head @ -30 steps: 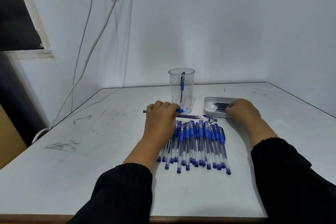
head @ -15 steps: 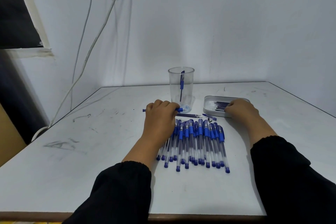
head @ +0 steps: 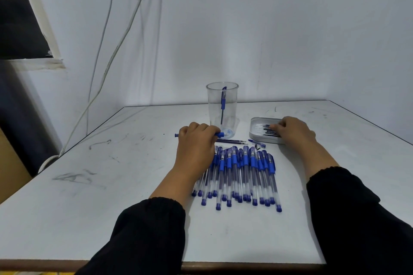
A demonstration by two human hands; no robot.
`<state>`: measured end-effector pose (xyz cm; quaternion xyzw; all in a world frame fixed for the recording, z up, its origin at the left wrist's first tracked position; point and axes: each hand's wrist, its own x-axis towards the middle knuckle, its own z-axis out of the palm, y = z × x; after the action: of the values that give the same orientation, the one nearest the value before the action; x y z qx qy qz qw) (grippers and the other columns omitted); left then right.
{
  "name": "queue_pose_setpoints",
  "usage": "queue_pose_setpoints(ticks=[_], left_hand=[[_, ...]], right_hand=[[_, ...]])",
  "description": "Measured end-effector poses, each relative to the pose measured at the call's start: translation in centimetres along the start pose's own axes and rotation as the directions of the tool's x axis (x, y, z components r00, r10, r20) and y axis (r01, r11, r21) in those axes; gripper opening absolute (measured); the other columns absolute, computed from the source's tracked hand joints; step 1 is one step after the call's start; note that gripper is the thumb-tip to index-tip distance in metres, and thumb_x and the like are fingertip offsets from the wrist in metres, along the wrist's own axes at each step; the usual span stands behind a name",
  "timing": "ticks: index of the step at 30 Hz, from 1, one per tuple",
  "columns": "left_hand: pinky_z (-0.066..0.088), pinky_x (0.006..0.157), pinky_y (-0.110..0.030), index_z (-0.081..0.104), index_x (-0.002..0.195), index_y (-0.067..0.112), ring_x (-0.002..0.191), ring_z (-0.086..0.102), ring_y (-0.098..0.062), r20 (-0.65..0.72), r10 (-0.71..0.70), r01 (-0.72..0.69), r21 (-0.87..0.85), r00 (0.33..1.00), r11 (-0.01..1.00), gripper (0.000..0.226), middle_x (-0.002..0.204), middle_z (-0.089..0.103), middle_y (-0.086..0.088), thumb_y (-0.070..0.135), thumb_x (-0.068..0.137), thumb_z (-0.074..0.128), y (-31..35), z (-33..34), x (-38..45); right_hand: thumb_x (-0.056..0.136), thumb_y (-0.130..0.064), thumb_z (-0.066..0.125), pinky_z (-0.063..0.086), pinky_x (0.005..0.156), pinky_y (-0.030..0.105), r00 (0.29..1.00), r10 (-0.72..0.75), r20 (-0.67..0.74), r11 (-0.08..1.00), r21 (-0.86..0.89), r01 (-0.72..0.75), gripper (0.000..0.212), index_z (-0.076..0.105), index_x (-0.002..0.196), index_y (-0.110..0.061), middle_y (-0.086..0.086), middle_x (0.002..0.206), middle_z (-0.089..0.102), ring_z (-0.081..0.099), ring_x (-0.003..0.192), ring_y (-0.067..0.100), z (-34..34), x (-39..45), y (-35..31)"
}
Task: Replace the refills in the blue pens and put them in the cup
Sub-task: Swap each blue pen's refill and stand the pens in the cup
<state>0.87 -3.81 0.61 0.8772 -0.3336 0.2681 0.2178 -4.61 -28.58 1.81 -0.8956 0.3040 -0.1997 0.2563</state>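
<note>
Table (head: 111, 185): white, scuffed.
Pen pile (head: 241, 174): blue pens side by side, centre.
Cup (head: 222, 105): clear, far of pile, one pen inside.
Tray (head: 257, 131): refills, right of cup.
Left hand (head: 196, 140): fingers curled round a pen (head: 220, 134) lying crosswise.
Right hand (head: 295, 131): fingertips on refills; pinch unclear.

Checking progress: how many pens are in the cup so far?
1. A single blue pen stands upright inside the clear cup at the back of the table; nothing else shows through its walls.
</note>
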Motion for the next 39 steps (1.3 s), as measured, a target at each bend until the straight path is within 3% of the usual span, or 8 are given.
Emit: queue_pose_setpoints(ticks=[5,9,13,18,25,39], left_hand=[[0.023,0.1,-0.032,0.059,0.121,0.025,0.113,0.045,-0.016,0.012,-0.016,0.015,0.014,1.0,1.0,0.027,0.119,0.061,0.007,0.022,0.098,0.046,0.0,-0.1,0.1],[0.023,0.1,-0.032,0.059,0.122,0.025,0.114,0.045,-0.016,0.014,-0.024,0.024,0.014,1.0,1.0,0.027,0.119,0.061,0.007,0.021,0.098,0.046,0.0,0.0,0.1],[0.022,0.1,-0.031,0.058,0.122,0.026,0.114,0.045,-0.016,0.014,-0.035,0.035,0.017,0.999,0.999,0.028,0.12,0.061,0.007,0.02,0.098,0.046,-0.1,0.0,0.1],[0.022,0.099,-0.032,0.059,0.121,0.026,0.112,0.045,-0.016,0.007,-0.038,0.038,0.006,0.999,0.999,0.028,0.118,0.062,0.008,0.02,0.097,0.046,-0.2,0.0,0.1],[0.023,0.098,-0.031,0.059,0.122,0.024,0.111,0.047,-0.016,-0.019,-0.051,0.051,-0.009,0.999,0.999,0.028,0.117,0.062,0.006,0.021,0.098,0.045,0.0,-0.2,0.2],[0.024,0.097,-0.03,0.058,0.123,0.025,0.111,0.047,-0.016,-0.021,-0.055,0.055,-0.014,0.998,0.998,0.028,0.118,0.062,0.006,0.024,0.099,0.044,0.1,-0.3,0.2]], right_hand=[[0.099,-0.041,0.045,0.023,0.077,0.03,0.996,-0.09,-0.024,0.996,-0.006,0.09,0.022,0.058,0.1,-0.023,0.001,0.102,0.063,0.054,0.109,0.026,-0.3,-0.4,-0.8],[0.102,-0.03,0.043,0.039,0.087,0.036,0.962,-0.261,0.073,0.962,-0.062,0.266,0.028,0.066,0.112,-0.021,0.004,0.117,0.066,0.054,0.112,0.028,-0.5,-1.0,-1.9],[0.098,-0.022,0.051,0.043,0.095,0.044,0.914,-0.378,0.147,0.925,0.025,0.378,0.022,0.07,0.101,-0.032,0.002,0.114,0.066,0.056,0.11,0.022,-0.5,-1.7,-2.6],[0.096,-0.025,0.056,0.04,0.092,0.039,0.877,-0.456,0.148,0.886,0.168,0.432,0.028,0.063,0.082,-0.048,-0.008,0.1,0.059,0.053,0.096,0.01,-1.2,-3.3,-3.9],[0.095,-0.027,0.056,0.037,0.1,0.047,0.864,-0.483,0.144,0.873,0.157,0.462,0.027,0.061,0.082,-0.05,-0.011,0.097,0.057,0.051,0.093,0.009,-1.2,-4.0,-4.8],[0.096,-0.027,0.056,0.037,0.1,0.047,0.876,-0.462,0.14,0.883,0.163,0.44,0.024,0.063,0.085,-0.047,-0.009,0.099,0.057,0.052,0.095,0.011,-1.4,-4.2,-4.8]])
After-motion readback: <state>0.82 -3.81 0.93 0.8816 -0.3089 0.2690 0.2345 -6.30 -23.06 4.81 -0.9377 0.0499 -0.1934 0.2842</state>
